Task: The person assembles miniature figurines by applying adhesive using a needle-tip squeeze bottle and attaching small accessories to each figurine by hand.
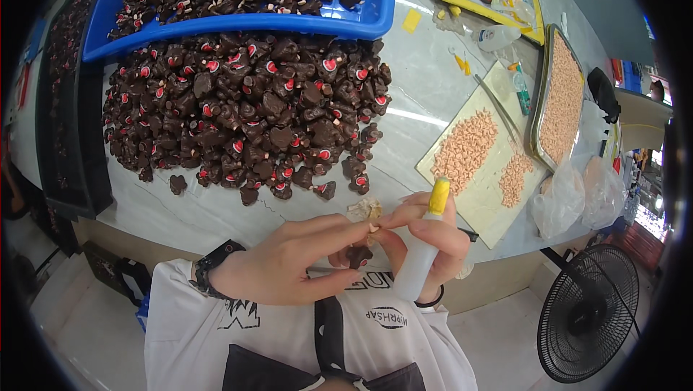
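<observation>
In front of my chest, my left hand (292,261) is closed round a small dark brown figurine (359,256) that shows a touch of red. Its index fingertip meets the fingertips of my right hand (444,243) at a tiny pale pink piece (374,228); which hand grips that piece I cannot tell. A white squeeze bottle (416,270) with a yellow tip is tucked in my right hand, tip upward. Just beyond my fingers, a crumpled yellowish scrap (364,209) lies on the table. A big heap of like brown figurines (245,116) spreads ahead of my left hand.
A blue tray (375,19) of more figurines stands behind the heap. On the right, pale pink pieces (465,147) lie on a flat board (487,219) beside a metal tray (538,127) full of them. A yellow-rimmed tray (538,30), plastic bags (559,203) and a black fan (588,311) are farther right.
</observation>
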{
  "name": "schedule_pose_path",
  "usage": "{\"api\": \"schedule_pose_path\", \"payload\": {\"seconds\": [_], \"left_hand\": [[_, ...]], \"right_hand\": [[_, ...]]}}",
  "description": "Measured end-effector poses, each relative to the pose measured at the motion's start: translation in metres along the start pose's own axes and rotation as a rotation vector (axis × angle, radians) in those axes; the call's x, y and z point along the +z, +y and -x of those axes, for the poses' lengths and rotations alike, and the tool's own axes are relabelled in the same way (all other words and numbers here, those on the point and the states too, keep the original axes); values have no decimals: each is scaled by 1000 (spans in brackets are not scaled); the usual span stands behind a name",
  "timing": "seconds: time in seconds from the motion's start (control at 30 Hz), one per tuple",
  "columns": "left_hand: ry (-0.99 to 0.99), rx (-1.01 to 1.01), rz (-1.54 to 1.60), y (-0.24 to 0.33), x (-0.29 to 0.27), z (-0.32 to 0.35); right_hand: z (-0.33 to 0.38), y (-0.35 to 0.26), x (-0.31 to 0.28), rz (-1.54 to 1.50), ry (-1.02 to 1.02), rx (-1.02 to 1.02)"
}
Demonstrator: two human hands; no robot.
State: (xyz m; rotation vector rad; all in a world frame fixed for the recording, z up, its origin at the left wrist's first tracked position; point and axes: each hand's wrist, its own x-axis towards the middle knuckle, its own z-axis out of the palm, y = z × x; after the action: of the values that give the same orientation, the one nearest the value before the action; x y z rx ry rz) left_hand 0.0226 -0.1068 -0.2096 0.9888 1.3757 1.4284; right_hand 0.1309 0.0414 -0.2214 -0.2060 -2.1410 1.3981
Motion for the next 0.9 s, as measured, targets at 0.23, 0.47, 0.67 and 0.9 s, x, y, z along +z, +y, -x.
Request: {"api": "schedule_pose_path", "payload": {"seconds": [0.23,0.47,0.67,0.9], "left_hand": [[-25,72,-80,2,-1,-2],[67,-130,301,5,-1,0],[99,-366,800,8,-4,1],[47,-348,550,7,-5,1]], "right_hand": [[-2,-4,2,-84,26,-114],[-14,-9,-23,-89,-190,-196],[-18,-14,-22,-199,-239,-351],[-18,-14,-11,-210,-242,-368]]}}
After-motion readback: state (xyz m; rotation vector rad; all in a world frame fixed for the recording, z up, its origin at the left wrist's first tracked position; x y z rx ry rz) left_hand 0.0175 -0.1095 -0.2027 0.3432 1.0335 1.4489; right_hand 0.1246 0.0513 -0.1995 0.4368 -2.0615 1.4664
